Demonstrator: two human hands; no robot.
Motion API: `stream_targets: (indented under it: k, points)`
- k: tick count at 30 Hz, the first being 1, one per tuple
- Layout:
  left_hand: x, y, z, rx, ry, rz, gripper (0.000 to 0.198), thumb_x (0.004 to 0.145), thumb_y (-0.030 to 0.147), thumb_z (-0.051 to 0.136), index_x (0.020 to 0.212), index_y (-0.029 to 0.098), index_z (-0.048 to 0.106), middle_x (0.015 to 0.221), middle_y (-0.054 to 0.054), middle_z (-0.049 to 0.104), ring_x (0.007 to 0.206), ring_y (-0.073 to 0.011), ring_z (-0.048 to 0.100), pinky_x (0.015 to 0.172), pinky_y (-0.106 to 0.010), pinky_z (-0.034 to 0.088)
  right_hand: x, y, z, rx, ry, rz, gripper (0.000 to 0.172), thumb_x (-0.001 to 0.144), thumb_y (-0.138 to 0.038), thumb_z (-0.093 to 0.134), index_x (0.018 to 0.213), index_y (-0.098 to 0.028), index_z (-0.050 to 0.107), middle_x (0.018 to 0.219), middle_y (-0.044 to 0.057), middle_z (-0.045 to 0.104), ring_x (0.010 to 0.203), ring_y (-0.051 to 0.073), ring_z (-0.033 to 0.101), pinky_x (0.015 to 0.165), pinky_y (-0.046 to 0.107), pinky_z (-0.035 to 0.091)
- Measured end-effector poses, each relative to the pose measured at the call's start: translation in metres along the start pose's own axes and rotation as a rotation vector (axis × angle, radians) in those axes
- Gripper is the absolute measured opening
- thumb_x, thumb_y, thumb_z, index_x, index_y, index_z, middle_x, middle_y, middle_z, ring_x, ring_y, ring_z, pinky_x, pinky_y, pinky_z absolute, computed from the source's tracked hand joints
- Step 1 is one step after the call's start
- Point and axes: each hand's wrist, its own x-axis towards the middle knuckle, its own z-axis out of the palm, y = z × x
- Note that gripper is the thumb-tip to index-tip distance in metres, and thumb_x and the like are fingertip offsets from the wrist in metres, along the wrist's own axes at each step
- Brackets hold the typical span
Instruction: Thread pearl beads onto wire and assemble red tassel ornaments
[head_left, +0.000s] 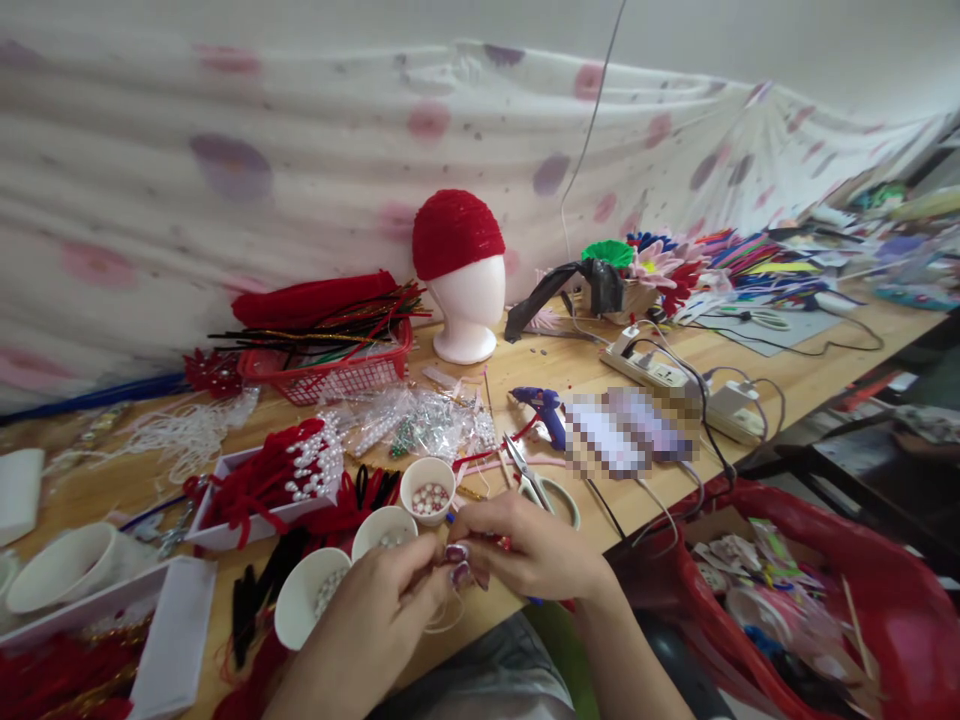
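Note:
My left hand [397,605] and my right hand [525,545] meet at the table's front edge, fingertips pinched together. A thin pale thread [448,622] loops down below the pinched fingers. A small red piece [501,542] shows among the fingers of my right hand; the rest is hidden. Close to my left hand stand three white cups: one with red and white beads [429,498], one with clear beads [391,540], and one with white pearls [327,592]. Just beyond my right hand lie scissors [541,488] with pale handles.
A blue glue gun [541,412] lies behind the scissors, near power strips [660,372] with cables. A foam head [469,310] wears a red cap [457,235]. Left are a red basket [330,375] and a box of red pearl-tipped stems [262,525]. A red-lined bin [892,590] stands right.

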Motion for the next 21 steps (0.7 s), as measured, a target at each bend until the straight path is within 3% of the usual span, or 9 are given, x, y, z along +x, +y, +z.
stream_targets:
  k: [4, 7, 12, 16, 21]
  points:
    - [-0.002, -0.004, 0.0, -0.068, 0.002, -0.007, 0.036, 0.093, 0.041, 0.049, 0.062, 0.023, 0.045, 0.058, 0.004, 0.045, 0.058, -0.0158, 0.044, 0.054, -0.027, 0.028, 0.001, 0.006, -0.002, 0.003, -0.011, 0.015, 0.021, 0.099, -0.023, 0.051, 0.085, -0.017, 0.065, 0.062, 0.0, 0.064, 0.057, 0.013, 0.063, 0.056, 0.022, 0.047]
    - [-0.004, -0.006, -0.002, -0.145, 0.003, -0.038, 0.039, 0.092, 0.048, 0.049, 0.064, 0.022, 0.052, 0.06, 0.003, 0.047, 0.061, -0.0165, 0.046, 0.057, -0.026, 0.031, 0.002, 0.01, -0.004, -0.005, -0.022, -0.039, 0.025, 0.101, -0.028, 0.052, 0.086, -0.017, 0.068, 0.066, 0.002, 0.068, 0.061, 0.015, 0.065, 0.06, 0.025, 0.048]
    - [-0.004, -0.009, -0.005, -0.269, 0.118, -0.057, 0.04, 0.09, 0.05, 0.054, 0.062, 0.021, 0.06, 0.061, 0.002, 0.048, 0.06, -0.0157, 0.042, 0.057, -0.027, 0.032, 0.002, 0.014, -0.004, -0.025, 0.029, -0.079, 0.03, 0.102, -0.036, 0.056, 0.084, -0.017, 0.07, 0.072, 0.002, 0.07, 0.066, 0.014, 0.065, 0.066, 0.026, 0.049]
    - [-0.005, -0.008, -0.008, -0.359, 0.148, -0.1, 0.04, 0.085, 0.051, 0.061, 0.06, 0.02, 0.057, 0.058, 0.004, 0.041, 0.056, -0.0133, 0.034, 0.052, -0.026, 0.027, -0.001, 0.017, -0.005, -0.068, 0.08, -0.053, 0.02, 0.1, -0.031, 0.062, 0.089, -0.017, 0.073, 0.078, 0.003, 0.073, 0.072, 0.015, 0.066, 0.071, 0.026, 0.05]
    - [-0.011, -0.011, -0.012, -0.412, 0.095, -0.215, 0.045, 0.081, 0.061, 0.064, 0.062, 0.02, 0.056, 0.053, 0.008, 0.029, 0.049, -0.0102, 0.02, 0.048, -0.026, 0.012, -0.007, 0.023, -0.008, -0.132, 0.127, -0.003, 0.013, 0.095, -0.028, 0.069, 0.091, -0.018, 0.075, 0.082, 0.004, 0.075, 0.075, 0.016, 0.067, 0.073, 0.027, 0.051]
